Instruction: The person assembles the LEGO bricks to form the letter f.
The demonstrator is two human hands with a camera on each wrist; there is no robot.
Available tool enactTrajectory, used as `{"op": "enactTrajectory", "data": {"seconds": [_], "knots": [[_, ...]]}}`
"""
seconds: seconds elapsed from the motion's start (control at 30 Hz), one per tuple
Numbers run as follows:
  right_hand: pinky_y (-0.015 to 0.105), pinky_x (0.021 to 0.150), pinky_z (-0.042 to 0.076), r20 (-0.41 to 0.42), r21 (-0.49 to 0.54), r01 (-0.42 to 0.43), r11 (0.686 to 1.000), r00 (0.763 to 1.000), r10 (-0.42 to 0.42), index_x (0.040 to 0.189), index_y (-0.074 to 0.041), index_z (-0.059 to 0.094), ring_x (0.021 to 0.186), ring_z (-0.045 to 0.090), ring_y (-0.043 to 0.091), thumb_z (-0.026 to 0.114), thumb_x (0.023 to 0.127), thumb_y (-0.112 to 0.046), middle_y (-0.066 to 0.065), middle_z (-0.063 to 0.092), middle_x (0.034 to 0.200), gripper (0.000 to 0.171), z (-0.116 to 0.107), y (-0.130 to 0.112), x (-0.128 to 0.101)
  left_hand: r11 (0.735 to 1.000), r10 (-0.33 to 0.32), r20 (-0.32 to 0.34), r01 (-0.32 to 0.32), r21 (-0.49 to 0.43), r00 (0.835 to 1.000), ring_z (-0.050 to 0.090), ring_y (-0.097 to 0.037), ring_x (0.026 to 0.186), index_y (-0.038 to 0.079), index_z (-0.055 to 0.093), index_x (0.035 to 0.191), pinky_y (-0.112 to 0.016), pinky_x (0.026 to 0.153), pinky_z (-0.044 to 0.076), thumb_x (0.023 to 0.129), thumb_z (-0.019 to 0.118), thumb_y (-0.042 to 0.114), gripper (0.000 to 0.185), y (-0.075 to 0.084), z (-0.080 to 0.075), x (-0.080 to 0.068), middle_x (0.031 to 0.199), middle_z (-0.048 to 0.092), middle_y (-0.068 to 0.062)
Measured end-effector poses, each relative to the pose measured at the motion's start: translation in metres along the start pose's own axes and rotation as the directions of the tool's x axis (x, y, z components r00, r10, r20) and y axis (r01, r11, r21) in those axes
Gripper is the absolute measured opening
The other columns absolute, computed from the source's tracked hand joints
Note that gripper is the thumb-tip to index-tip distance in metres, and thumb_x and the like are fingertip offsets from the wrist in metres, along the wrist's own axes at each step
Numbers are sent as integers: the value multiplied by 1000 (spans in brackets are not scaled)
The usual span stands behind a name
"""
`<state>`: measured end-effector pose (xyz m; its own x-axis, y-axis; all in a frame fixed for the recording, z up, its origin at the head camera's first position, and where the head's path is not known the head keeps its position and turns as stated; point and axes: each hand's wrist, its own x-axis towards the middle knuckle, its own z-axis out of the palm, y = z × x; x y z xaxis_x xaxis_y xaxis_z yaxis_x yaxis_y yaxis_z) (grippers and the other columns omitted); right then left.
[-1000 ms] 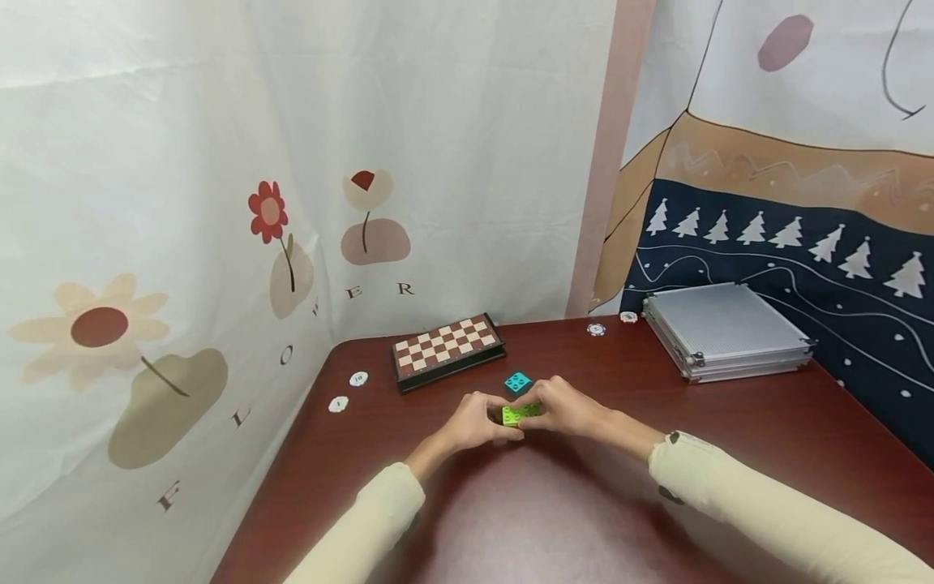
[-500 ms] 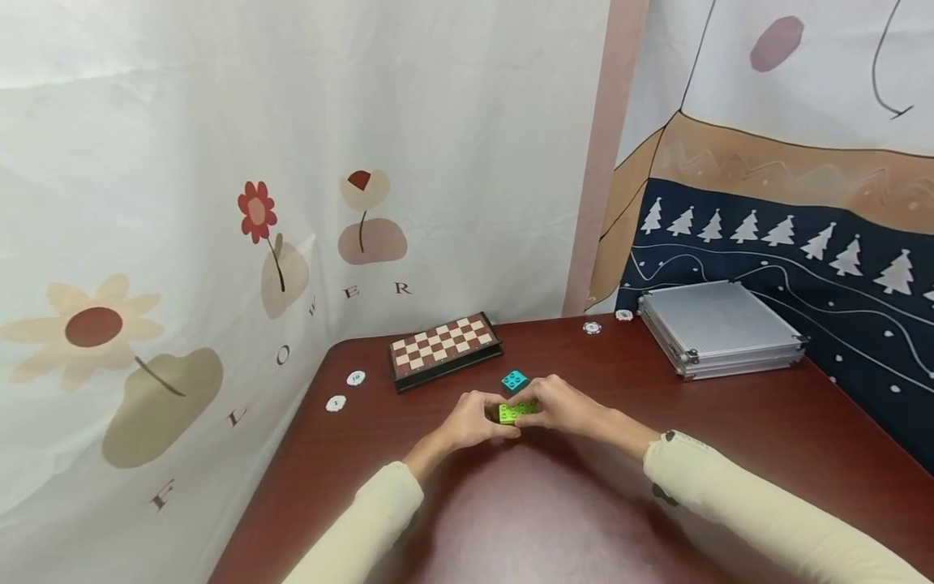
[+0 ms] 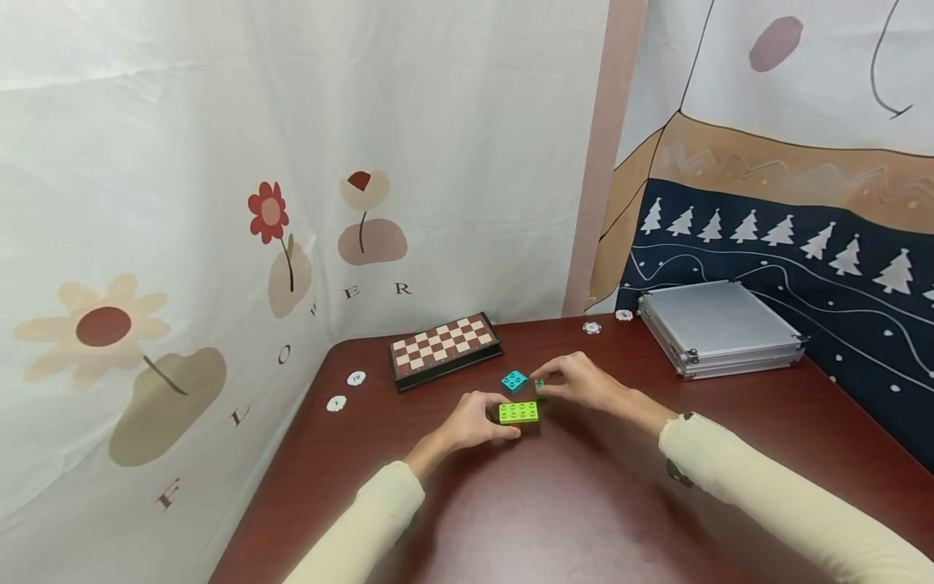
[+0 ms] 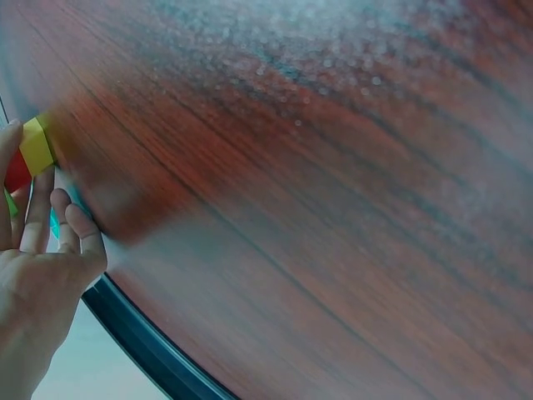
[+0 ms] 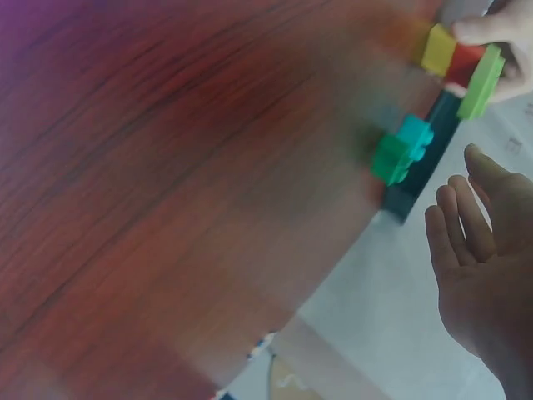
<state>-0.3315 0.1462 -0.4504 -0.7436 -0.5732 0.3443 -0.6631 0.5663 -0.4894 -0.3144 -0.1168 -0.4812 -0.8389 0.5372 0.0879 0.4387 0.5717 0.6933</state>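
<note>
My left hand (image 3: 470, 420) grips a stack of toy building blocks at its left end. A lime-green block (image 3: 518, 412) with studs tops the stack; in the right wrist view a red block (image 5: 465, 64) and a yellow block (image 5: 437, 50) show below it. My right hand (image 5: 483, 258) holds nothing, its fingers spread beside a green block (image 5: 391, 158). From the head camera that green block appears between its thumb and fingers; the right wrist view shows a gap. Beside the green one lies a turquoise block (image 3: 514, 381) on the table.
Behind the blocks lies a folded checkered chessboard (image 3: 443, 347). A silver case (image 3: 722, 328) stands at the back right of the brown table (image 3: 584, 511). Poker chips lie at the left, like this white chip (image 3: 336, 403), and at the back, like another chip (image 3: 593, 328). Printed curtains hang behind.
My right hand has let go of the lime-green block and moved right and back to the green block, which now shows. My left hand stays on the stack.
</note>
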Motion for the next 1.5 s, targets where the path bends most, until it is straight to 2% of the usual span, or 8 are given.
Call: {"op": "enactTrajectory", "data": {"seconds": [0.2, 0.43, 0.67, 0.93, 1.1, 1.17, 1.33, 1.5], "knots": [[43, 88, 59, 2, -23, -45, 999, 999, 45, 117, 0, 77, 104, 73, 24, 84, 87, -9, 9, 77, 111, 32, 5, 20, 0, 1000, -5, -7, 5, -2, 1000, 63, -6, 68, 14, 77, 112, -25, 69, 53, 81, 91, 28, 36, 1, 0, -1, 85, 72, 9], [44, 92, 58, 28, -18, -101, 995, 994, 101, 122, 1, 74, 106, 71, 23, 87, 87, -19, 13, 75, 117, 43, 17, 33, 2, 1000, -15, -19, 15, 9, 1000, 64, -6, 66, 14, 77, 113, -25, 68, 53, 80, 92, 27, 39, 0, 2, -1, 86, 73, 7], [41, 87, 59, 26, -12, -120, 993, 992, 121, 120, 0, 75, 99, 72, 20, 86, 88, -17, 12, 77, 112, 38, 24, 37, 2, 1000, -18, -24, 18, -20, 1000, 67, -6, 80, 15, 77, 117, -26, 75, 54, 79, 93, 29, 44, 2, 1, -1, 94, 75, 6], [34, 80, 61, 13, 6, -107, 994, 994, 106, 115, -2, 78, 91, 74, 16, 85, 88, -16, 8, 78, 104, 31, 17, 31, 1, 995, -16, -28, 14, -100, 999, 67, -5, 96, 23, 75, 123, -31, 87, 53, 82, 90, 34, 45, 5, -1, -4, 111, 74, 12], [34, 79, 61, 4, 26, -83, 996, 997, 83, 114, -1, 77, 93, 76, 20, 85, 88, -16, 8, 78, 102, 32, 9, 21, 1, 993, 15, -47, -21, -118, 999, 67, -10, 101, 15, 75, 125, -36, 87, 54, 85, 88, 33, 46, 11, -5, -5, 118, 75, 6], [35, 81, 61, 6, 23, -83, 996, 997, 83, 115, -2, 77, 95, 75, 21, 85, 88, -18, 6, 78, 102, 32, 6, 16, 0, 993, 25, -47, -30, -116, 999, 67, -13, 105, 12, 75, 125, -38, 89, 54, 86, 88, 32, 46, 12, -6, -5, 119, 75, 3], [43, 86, 60, 13, 37, -71, 997, 997, 71, 116, -3, 77, 99, 73, 26, 85, 88, -21, 4, 78, 104, 34, 0, 0, -3, 997, 30, -46, -33, -76, 999, 67, -14, 110, 15, 77, 122, -38, 93, 54, 86, 87, 31, 41, 9, -5, -4, 117, 75, 4], [48, 87, 59, 15, 44, -22, 999, 1000, 22, 116, -4, 78, 103, 73, 29, 85, 88, -21, 4, 78, 108, 33, -2, -13, -4, 999, 30, -62, -33, -36, 998, 68, -11, 103, 17, 79, 118, -34, 89, 55, 86, 88, 31, 36, 6, -5, -2, 112, 76, 5]]}}
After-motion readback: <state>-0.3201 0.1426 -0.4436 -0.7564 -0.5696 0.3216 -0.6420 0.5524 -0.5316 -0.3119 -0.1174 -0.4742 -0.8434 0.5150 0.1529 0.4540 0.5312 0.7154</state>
